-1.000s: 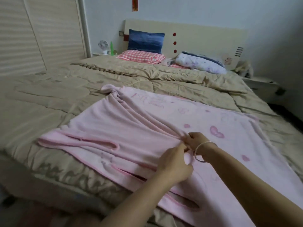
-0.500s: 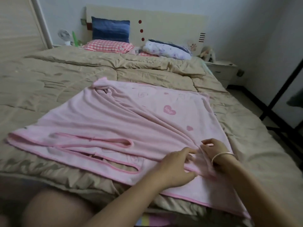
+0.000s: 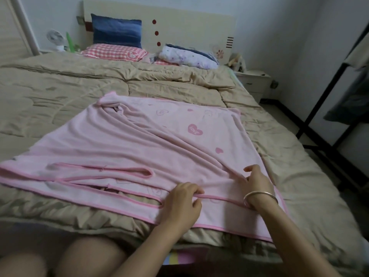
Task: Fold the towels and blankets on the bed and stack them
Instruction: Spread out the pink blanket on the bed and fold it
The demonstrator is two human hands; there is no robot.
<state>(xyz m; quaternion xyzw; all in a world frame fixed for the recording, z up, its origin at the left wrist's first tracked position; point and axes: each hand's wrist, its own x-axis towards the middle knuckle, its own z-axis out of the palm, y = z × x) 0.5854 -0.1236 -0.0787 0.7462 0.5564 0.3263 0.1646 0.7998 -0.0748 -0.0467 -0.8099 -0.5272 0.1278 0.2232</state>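
Observation:
A pale pink blanket (image 3: 123,148) with heart prints and a darker pink hem lies spread and creased on the beige quilt (image 3: 50,92) near the bed's front edge. Its near hems overlap in loose loops. My left hand (image 3: 182,202) pinches one hem strip between thumb and fingers. My right hand (image 3: 256,181), a silver bangle on its wrist, presses on the blanket's near right part with fingers bent into the cloth; whether it grips a fold is unclear.
At the headboard lie a blue pillow (image 3: 116,30), a pink checked pillow (image 3: 115,51) and a white flowered bundle (image 3: 187,55). A small fan (image 3: 56,40) stands far left, a white nightstand (image 3: 253,80) far right. A black rack (image 3: 329,92) stands on the right.
My hands slid along the blanket's near edge toward its right corner and the view swung right. The left hand now pinches a hem strip, and the right hand's fingers have spread onto the cloth.

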